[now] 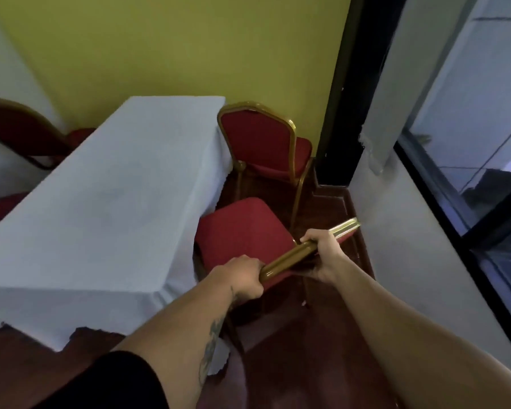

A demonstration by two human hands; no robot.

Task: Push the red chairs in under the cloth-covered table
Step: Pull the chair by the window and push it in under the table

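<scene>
Chairs with red padding and gold metal frames ring what I see. At far left, a chair back (15, 128) with a curved gold rim and a blurred red seat (0, 208) below it sit beside the table (101, 202), partly cut off by the frame edge. The table is long and rectangular, draped in a pale, flat-woven cloth that hangs down its sides; the hem at the near corner looks ragged. Behind it rises a smooth yellow wall (174, 45).

My left hand (242, 278) is closed around the rounded near end of the near chair (242, 231) top rail, a glossy gold tube. The square red cushioned seat of that chair points toward the table, its front edge at the hanging cloth, most of the seat out in the open. My right hand (325, 255) grips the same rail farther along, its fingers (310, 239) curled over the top.

Beyond it stands a far chair (260, 143), upright with an arched back, just beside the table's far corner. The floor (292, 349) is dark reddish wood. Right of it run a black door frame (340, 113), a grey wall (410, 231) with a chipped edge, and a dark-framed glass pane (490, 143).
</scene>
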